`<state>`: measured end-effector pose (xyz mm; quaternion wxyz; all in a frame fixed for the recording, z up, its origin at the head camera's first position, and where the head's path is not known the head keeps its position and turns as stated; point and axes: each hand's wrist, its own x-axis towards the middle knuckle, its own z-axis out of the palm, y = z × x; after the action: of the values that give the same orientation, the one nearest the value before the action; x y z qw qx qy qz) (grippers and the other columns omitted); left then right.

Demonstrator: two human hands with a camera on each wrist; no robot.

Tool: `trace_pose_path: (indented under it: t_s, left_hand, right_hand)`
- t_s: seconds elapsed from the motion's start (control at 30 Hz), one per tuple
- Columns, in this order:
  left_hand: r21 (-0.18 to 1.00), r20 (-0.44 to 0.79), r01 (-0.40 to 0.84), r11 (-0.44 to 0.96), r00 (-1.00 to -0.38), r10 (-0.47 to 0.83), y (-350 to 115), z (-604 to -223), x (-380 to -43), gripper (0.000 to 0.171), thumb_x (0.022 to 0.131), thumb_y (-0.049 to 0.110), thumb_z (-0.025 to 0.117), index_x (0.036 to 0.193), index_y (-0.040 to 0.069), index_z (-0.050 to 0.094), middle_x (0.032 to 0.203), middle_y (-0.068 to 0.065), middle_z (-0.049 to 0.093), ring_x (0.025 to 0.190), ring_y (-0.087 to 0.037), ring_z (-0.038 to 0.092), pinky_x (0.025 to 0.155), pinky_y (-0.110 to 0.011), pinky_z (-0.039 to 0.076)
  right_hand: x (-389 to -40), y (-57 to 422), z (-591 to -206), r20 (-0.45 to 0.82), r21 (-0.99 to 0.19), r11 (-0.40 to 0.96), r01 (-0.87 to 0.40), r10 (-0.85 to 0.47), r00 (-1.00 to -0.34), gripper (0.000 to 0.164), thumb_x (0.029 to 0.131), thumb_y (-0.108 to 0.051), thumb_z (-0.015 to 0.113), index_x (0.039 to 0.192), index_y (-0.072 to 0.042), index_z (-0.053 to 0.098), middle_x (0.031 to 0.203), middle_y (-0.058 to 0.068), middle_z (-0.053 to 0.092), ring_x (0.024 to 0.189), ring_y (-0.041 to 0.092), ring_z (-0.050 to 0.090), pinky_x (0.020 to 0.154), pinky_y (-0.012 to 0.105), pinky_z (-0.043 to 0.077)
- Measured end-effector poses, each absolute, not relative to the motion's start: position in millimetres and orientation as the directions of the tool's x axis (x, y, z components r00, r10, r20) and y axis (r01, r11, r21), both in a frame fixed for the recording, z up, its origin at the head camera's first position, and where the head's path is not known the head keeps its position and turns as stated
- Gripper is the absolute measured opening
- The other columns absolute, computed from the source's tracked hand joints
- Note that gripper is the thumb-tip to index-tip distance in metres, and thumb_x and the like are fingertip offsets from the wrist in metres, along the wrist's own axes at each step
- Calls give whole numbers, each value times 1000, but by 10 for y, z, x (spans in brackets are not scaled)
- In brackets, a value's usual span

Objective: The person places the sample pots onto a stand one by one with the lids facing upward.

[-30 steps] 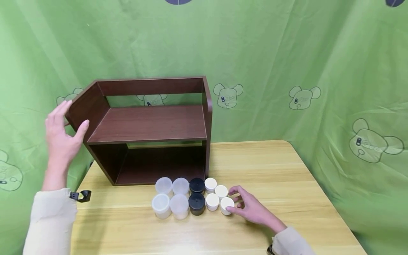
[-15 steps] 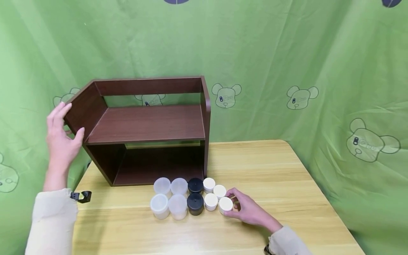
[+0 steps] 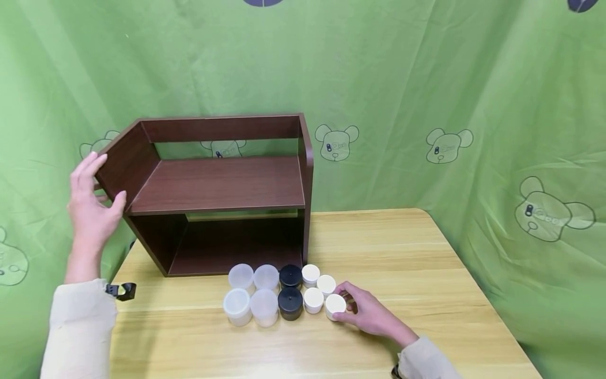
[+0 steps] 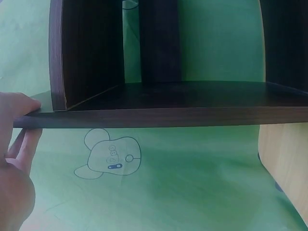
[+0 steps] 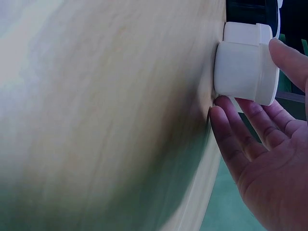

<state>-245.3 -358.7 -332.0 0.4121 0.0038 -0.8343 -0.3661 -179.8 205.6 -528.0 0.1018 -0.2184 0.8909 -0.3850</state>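
Note:
A dark brown two-tier shelf (image 3: pixel 232 181) stands at the back left of the table. My left hand (image 3: pixel 92 210) grips its left side panel; in the left wrist view the thumb lies on one face of the panel (image 4: pixel 168 119) and the fingers on the other. At the right end of a double row of lidded jars, my right hand (image 3: pixel 374 314) pinches a small white jar (image 3: pixel 335 303) between thumb and fingers. The jar (image 5: pixel 240 72) still stands on the table in the right wrist view.
Beside the held jar stand several small white jars (image 3: pixel 313 298), two black jars (image 3: pixel 290 302) and several translucent tubs (image 3: pixel 264 305), close to the shelf's front edge. The wooden table (image 3: pixel 388 247) extends right. A green curtain (image 3: pixel 402 79) hangs behind.
My right hand has closed in on the small white jar, its thumb and fingers now against it. The left hand has come onto the shelf's side panel. The view shifted slightly.

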Motion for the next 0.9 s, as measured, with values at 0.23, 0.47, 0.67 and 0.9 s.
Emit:
trace_pose_path:
  t_s: [0.23, 0.47, 0.67, 0.9]
  left_hand:
    - [622, 678, 302, 723, -668, -305, -3614, -3310, -2457, 84, 86, -11, 71, 155, 31, 48, 164, 14, 36, 100, 6, 48, 75, 7, 44]
    - [652, 664, 311, 691, -674, -323, -3619, -3287, -2442, 82, 85, -12, 72, 153, 29, 51, 162, 13, 38, 94, 8, 49, 75, 5, 45]
    - [662, 654, 295, 689, -677, -338, -3615, -3263, -2425, 83, 85, -12, 73, 153, 29, 51, 161, 12, 40, 93, 10, 49, 74, 5, 45]
    - [656, 664, 301, 692, -665, -341, -3589, -3266, -2426, 82, 84, -13, 73, 152, 29, 53, 162, 9, 42, 92, 11, 49, 74, 6, 45]
  right_hand:
    - [-1807, 2059, -5282, -15, -743, 598, -301, -465, -885, 45, 89, -33, 80, 124, -14, 60, 104, 0, 66, 95, 16, 61, 85, 30, 60]
    - [-1794, 2058, -5272, -22, -744, 603, -289, -454, -891, 45, 89, -34, 80, 124, -14, 61, 106, 0, 67, 97, 18, 62, 87, 34, 61]
    - [-1792, 2070, -5275, -27, -740, 614, -277, -437, -899, 46, 88, -35, 80, 124, -14, 61, 106, 0, 67, 98, 19, 63, 88, 34, 62]
    - [-1797, 2081, -5174, -9, -740, 613, -279, -423, -906, 46, 87, -34, 81, 123, -14, 62, 108, -1, 67, 99, 18, 63, 87, 32, 62]
